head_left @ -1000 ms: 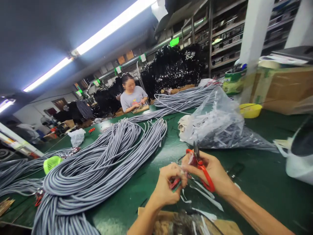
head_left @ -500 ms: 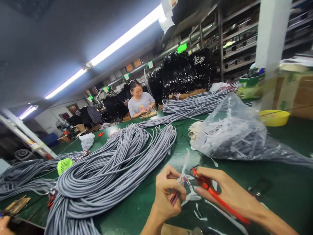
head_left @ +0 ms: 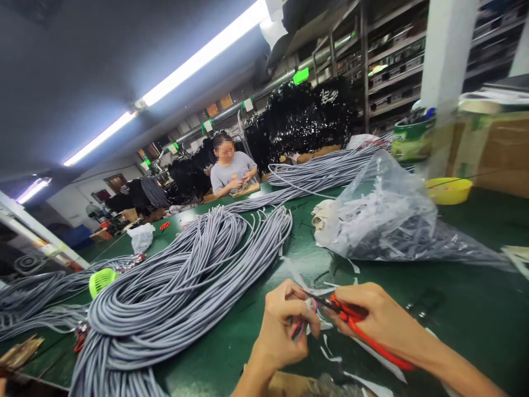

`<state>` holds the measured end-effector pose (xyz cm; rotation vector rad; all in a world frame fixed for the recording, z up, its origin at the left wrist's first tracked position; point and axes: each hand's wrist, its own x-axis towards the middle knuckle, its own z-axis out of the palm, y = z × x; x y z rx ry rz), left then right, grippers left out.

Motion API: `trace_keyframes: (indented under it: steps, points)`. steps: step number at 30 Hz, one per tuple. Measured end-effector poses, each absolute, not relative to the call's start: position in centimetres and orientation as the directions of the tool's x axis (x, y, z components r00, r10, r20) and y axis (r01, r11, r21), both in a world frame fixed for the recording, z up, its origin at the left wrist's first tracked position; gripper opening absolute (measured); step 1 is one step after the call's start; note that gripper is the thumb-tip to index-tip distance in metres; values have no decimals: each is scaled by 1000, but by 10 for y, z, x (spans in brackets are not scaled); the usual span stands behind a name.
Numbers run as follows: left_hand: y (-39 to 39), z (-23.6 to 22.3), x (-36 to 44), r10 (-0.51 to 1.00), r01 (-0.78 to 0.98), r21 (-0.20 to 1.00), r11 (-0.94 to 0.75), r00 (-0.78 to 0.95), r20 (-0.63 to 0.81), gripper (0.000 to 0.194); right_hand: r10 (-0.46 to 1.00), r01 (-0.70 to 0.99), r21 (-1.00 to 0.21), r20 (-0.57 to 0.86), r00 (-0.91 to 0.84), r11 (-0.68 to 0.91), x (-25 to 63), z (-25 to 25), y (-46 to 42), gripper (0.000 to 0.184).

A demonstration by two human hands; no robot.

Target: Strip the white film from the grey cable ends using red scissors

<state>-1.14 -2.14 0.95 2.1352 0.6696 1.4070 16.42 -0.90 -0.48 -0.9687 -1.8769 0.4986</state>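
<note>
My left hand (head_left: pixel 287 322) is closed around a small bunch of thin coloured wires (head_left: pixel 297 331), some red, green and blue. The wire ends poke out between thumb and forefinger. In my right hand (head_left: pixel 378 317) are red-handled cutters (head_left: pixel 372 344), with their dark jaws at the wire ends, close to my left fingertips. Whether the jaws are closed on anything I cannot tell. White strips (head_left: pixel 329 350) of scrap lie on the green table (head_left: pixel 231 353) beneath and around both hands.
Coiled grey cables (head_left: pixel 173 298) fill the table on the left. A clear plastic bag (head_left: pixel 384 220) of white scraps lies beyond my right hand, near a yellow bowl (head_left: pixel 449 190). A co-worker (head_left: pixel 233 168) sits across the table. A lime-green basket (head_left: pixel 102 281) stands at the left.
The cutters' jaws have moved left onto the wire ends at my left fingers. The white strip that stood up from my left hand now lies lower, behind the fingers. The view has shifted slightly.
</note>
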Motion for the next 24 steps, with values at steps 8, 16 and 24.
trace_keyframes:
  steps: [8, 16, 24]
  points:
    - [-21, 11, 4, 950, 60, 955, -290, 137, 280, 42, 943, -38, -942, 333, 9, 333, 161, 5, -11, 46]
    - [-22, 6, 13, 979, 98, 974, -206, 10, 206, 41, 929, -139, -938, 278, 246, 318, 136, -5, -21, 41]
    - [-17, 3, 15, 997, -105, 991, -81, -21, 79, 58, 954, -209, -943, 216, 206, 259, 135, 7, -20, 48]
